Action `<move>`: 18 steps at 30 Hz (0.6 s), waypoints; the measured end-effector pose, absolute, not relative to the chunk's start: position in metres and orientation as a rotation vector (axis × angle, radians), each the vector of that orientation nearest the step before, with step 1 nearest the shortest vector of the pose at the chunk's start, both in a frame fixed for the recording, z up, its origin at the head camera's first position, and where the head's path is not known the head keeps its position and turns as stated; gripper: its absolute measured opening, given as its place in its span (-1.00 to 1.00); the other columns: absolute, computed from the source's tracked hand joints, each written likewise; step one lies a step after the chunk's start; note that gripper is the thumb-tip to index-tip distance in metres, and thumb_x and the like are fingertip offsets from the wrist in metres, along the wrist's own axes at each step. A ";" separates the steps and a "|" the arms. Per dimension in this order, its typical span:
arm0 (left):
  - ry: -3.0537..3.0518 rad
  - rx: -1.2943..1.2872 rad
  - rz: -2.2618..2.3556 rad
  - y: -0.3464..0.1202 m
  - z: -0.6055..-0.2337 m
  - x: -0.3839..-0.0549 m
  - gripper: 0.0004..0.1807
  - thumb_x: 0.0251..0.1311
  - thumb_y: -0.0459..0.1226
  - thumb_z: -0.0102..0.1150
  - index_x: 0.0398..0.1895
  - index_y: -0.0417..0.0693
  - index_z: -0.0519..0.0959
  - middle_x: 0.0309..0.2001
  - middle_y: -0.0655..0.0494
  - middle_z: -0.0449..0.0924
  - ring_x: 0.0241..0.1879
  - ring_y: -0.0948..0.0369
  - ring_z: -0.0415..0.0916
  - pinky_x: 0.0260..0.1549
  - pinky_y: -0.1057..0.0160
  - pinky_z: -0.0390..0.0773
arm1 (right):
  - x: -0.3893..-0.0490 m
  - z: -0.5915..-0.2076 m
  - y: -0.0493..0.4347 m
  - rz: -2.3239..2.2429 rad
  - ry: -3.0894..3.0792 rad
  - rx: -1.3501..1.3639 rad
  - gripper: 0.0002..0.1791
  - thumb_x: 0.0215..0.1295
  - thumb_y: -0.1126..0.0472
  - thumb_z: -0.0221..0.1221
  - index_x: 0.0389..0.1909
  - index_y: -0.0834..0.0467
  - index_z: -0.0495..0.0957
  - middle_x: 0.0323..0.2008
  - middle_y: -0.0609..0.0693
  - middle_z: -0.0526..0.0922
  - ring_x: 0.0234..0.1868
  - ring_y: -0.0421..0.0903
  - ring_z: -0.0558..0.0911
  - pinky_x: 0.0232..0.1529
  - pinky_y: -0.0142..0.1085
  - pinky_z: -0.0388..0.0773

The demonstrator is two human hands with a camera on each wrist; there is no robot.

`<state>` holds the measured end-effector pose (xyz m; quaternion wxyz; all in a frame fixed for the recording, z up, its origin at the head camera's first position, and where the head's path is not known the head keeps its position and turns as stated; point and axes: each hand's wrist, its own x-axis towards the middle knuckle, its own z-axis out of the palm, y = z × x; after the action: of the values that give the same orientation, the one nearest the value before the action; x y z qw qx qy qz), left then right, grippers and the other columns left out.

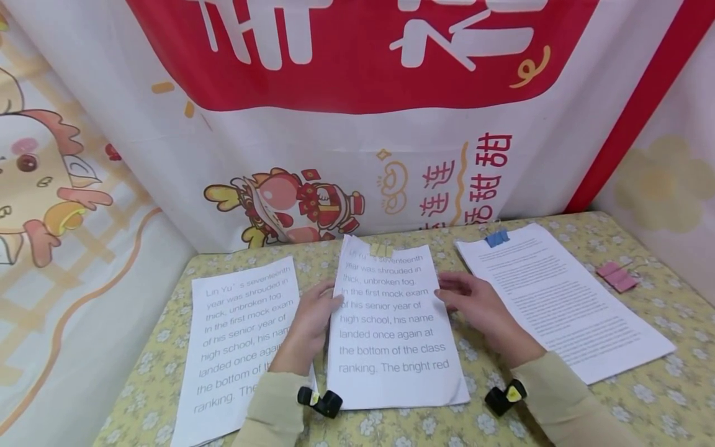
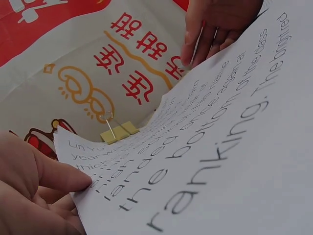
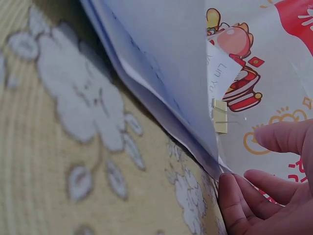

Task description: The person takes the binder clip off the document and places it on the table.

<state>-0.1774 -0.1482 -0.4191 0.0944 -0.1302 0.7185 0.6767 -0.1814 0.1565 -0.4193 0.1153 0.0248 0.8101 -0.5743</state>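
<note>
A sheaf of printed sheets [image 1: 385, 323] lies in the middle of the table, with a yellow binder clip [image 1: 382, 249] at its top edge. In the left wrist view, my left hand [image 2: 34, 188] pinches the left edge of these papers, thumb on top and fingers beneath. My right hand [image 1: 475, 304] is at the opposite edge. Up close in the right wrist view, the fingertips [image 3: 232, 196] touch the paper's edge while the thumb stays raised, apart from it. The yellow clip [image 3: 220, 117] is beyond the right hand, its wire handles standing out.
Another printed stack [image 1: 234, 347] lies on the left, partly behind the left forearm. To the right is a stack of small-print sheets [image 1: 558, 298] with a blue binder clip [image 1: 496, 238]. A pink binder clip [image 1: 617, 276] sits beside it on the flowered tablecloth [image 1: 687, 385].
</note>
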 end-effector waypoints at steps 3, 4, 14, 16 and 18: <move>2.084 -0.398 2.078 -0.147 -0.418 -0.178 -0.48 0.58 -0.37 0.01 0.54 -0.03 0.45 0.41 -0.20 0.58 0.28 -0.07 0.65 0.42 -0.07 0.55 | -0.181 -0.419 0.156 -1.706 2.378 0.060 -0.35 0.58 0.08 0.24 0.57 0.16 0.36 0.46 0.23 0.51 0.41 0.13 0.55 0.29 -0.06 0.67; 2.066 -0.404 2.101 -0.147 -0.417 -0.177 -0.47 0.58 -0.37 0.00 0.55 -0.02 0.44 0.42 -0.20 0.58 0.29 -0.07 0.65 0.42 -0.07 0.55 | -0.182 -0.420 0.156 -1.704 2.385 0.063 -0.36 0.57 0.08 0.25 0.57 0.15 0.37 0.46 0.21 0.51 0.41 0.13 0.55 0.30 -0.05 0.66; 1.865 -0.361 2.274 -0.147 -0.407 -0.175 -0.45 0.60 -0.37 -0.02 0.58 0.06 0.38 0.46 -0.11 0.53 0.46 -0.04 0.49 0.55 -0.07 0.40 | -0.183 -0.414 0.157 -1.771 2.384 0.063 -0.21 0.57 0.07 0.26 0.68 0.07 0.17 0.51 0.16 0.45 0.45 0.12 0.52 0.37 -0.05 0.58; 1.831 -0.341 2.308 -0.146 -0.406 -0.176 -0.45 0.60 -0.37 -0.03 0.60 0.06 0.36 0.47 -0.10 0.52 0.49 -0.03 0.46 0.57 -0.07 0.37 | -0.183 -0.413 0.157 -1.775 2.369 0.064 -0.24 0.57 0.07 0.25 0.68 0.06 0.20 0.49 0.15 0.47 0.40 0.10 0.56 0.31 -0.15 0.60; 1.804 -0.332 2.336 -0.144 -0.404 -0.176 -0.44 0.61 -0.37 -0.03 0.60 0.06 0.34 0.48 -0.08 0.51 0.49 -0.02 0.46 0.58 -0.06 0.36 | -0.182 -0.414 0.157 -1.786 2.359 0.055 -0.29 0.59 0.09 0.24 0.65 0.09 0.25 0.44 0.17 0.52 0.33 0.05 0.62 0.21 -0.27 0.62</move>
<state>-0.1764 -0.1445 -0.4044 0.0857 -0.1115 0.6052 0.7835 -0.1819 0.1569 -0.4136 0.0909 0.0185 0.7939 -0.6009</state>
